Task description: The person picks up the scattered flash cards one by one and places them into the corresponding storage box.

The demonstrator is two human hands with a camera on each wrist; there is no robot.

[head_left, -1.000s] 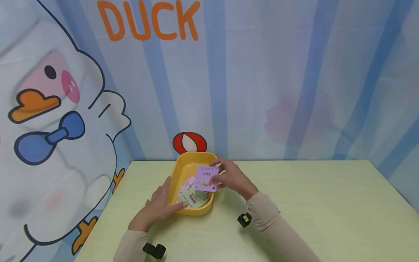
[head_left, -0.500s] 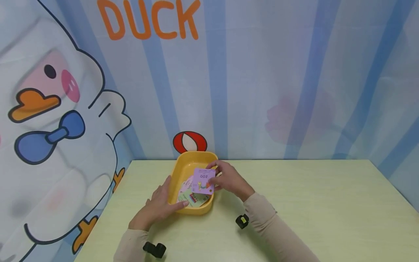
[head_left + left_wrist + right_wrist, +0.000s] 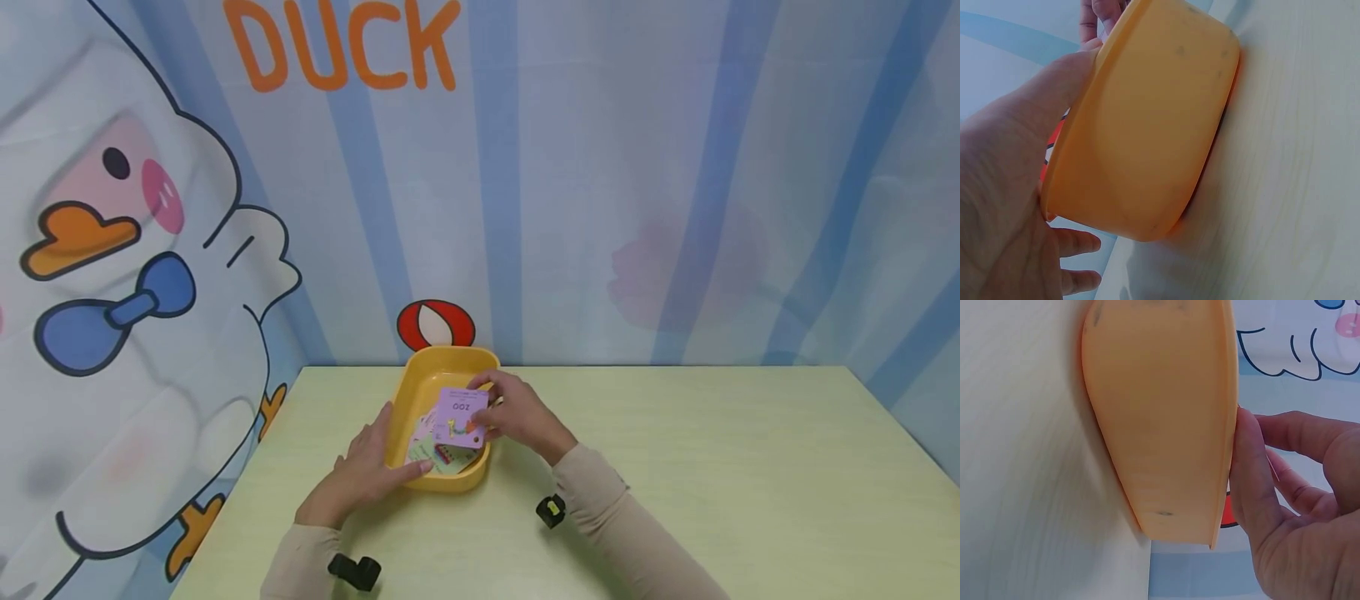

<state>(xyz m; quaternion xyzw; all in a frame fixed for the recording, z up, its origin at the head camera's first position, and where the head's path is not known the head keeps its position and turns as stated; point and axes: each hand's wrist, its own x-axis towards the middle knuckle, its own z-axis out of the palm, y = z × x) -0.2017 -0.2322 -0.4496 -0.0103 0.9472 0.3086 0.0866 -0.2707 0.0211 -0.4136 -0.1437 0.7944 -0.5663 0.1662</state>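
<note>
A yellow plastic tray (image 3: pixel 408 392) with deep walls stands on the table. Its outer wall (image 3: pixel 1147 119) fills much of the left wrist view. My left hand (image 3: pixel 363 471) holds the tray's near left corner, thumb over the front rim and fingers along the left side. My right hand (image 3: pixel 517 408) pinches a purple "zoo" card (image 3: pixel 453 408) by its right edge, over the tray. Beneath that card lie a green card (image 3: pixel 426 452) and a pink card, partly covered. In the right wrist view, my right hand (image 3: pixel 1291 500) is at the tray's rim; the card is mostly hidden there.
The pale yellow-green table (image 3: pixel 712 467) extends to the right of the tray. Behind it hangs a blue striped backdrop (image 3: pixel 562 208) with a printed duck. Black wrist cameras (image 3: pixel 356 572) sit at both sleeves.
My right hand has moved slightly left with the purple card, which covers more of the pink card now. My left hand and the tray stay put.
</note>
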